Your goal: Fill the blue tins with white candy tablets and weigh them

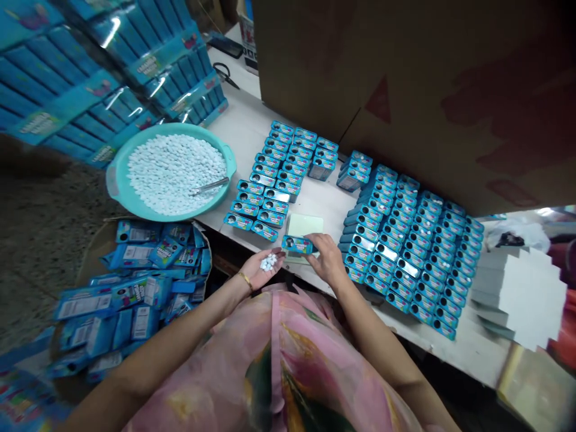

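Note:
My left hand (260,269) is cupped palm up at the table's front edge, with a small heap of white candies (269,262) in it. To its right, my right hand (327,258) grips a small blue candy box (297,244) by its right end, thumb and fingers on either side. The box has a printed top with a dark round spot. It is held over the near part of a pale, flat-topped device (306,224) that looks like a small scale; whether they touch I cannot tell. My fingertips hide the box's right end.
Rows of similar blue boxes (274,162) stand left of the scale, and a larger block (405,258) stands right. A turquoise basin (117,180) holds white candies and a metal scoop (210,186). Below it, a carton (96,240) holds blue packs. A large cardboard box (315,54) rises behind.

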`<action>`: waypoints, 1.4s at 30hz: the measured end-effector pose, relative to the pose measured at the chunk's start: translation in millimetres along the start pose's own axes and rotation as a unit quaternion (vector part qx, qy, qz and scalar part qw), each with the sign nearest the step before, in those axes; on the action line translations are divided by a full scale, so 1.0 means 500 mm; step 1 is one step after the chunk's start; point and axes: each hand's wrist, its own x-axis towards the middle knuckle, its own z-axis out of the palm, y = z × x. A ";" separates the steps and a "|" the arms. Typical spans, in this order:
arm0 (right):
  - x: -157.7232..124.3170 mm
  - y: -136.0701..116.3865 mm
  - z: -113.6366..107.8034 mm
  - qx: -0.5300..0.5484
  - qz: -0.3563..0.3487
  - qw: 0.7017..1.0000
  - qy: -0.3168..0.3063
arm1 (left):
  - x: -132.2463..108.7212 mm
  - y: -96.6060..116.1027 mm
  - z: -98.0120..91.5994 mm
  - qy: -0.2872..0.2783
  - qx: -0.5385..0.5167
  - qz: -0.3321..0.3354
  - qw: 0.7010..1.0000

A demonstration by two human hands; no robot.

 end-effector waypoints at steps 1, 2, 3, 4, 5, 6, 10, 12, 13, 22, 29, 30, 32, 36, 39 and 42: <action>-0.003 -0.025 -0.013 -0.030 -0.020 0.999 -0.017 | 0.006 0.000 0.010 -0.013 0.001 0.006 1.000; -0.006 -0.046 -0.024 -0.059 -0.034 0.997 -0.030 | 0.012 0.001 0.019 -0.023 0.001 0.011 1.000; -0.009 -0.060 -0.031 -0.084 -0.043 0.995 -0.040 | 0.017 0.001 0.028 -0.031 0.000 0.017 0.999; -0.011 -0.068 -0.035 -0.104 -0.046 0.992 -0.046 | 0.021 0.000 0.037 -0.035 -0.001 0.020 0.999; -0.012 -0.070 -0.036 -0.118 -0.044 0.991 -0.048 | 0.024 -0.001 0.044 -0.037 -0.004 0.024 0.999; -0.014 -0.067 -0.035 -0.125 -0.038 0.990 -0.045 | 0.027 -0.002 0.050 -0.037 -0.008 0.027 0.999; -0.017 -0.024 -0.026 -0.076 0.000 0.997 -0.005 | 0.033 -0.004 0.057 -0.047 -0.009 0.018 0.999; -0.017 0.004 -0.019 0.000 0.026 0.999 0.028 | 0.031 -0.002 0.053 -0.049 -0.002 0.010 0.999; -0.016 0.019 -0.015 0.045 0.044 0.997 0.042 | 0.030 0.001 0.049 -0.048 0.000 0.008 0.999; 0.015 0.114 0.043 0.280 0.129 0.947 0.090 | -0.009 0.022 -0.018 0.018 -0.025 0.028 0.999; 0.026 0.142 0.069 0.287 0.147 0.943 0.080 | -0.021 0.009 -0.039 0.039 -0.023 0.019 0.999; 0.020 0.143 0.062 0.281 0.147 0.945 0.084 | -0.023 0.009 -0.038 0.039 -0.023 0.019 0.999; 0.004 0.142 0.043 0.266 0.152 0.945 0.111 | -0.024 0.008 -0.039 0.035 -0.025 0.023 0.999; -0.028 0.141 0.003 0.253 0.189 0.922 0.223 | -0.021 0.006 -0.048 0.040 -0.029 0.026 0.998; -0.039 0.147 -0.010 0.250 0.204 0.906 0.274 | -0.019 0.004 -0.057 0.037 -0.023 0.027 0.999; -0.043 0.154 -0.012 0.242 0.208 0.901 0.293 | -0.019 0.004 -0.062 0.022 -0.013 0.027 0.999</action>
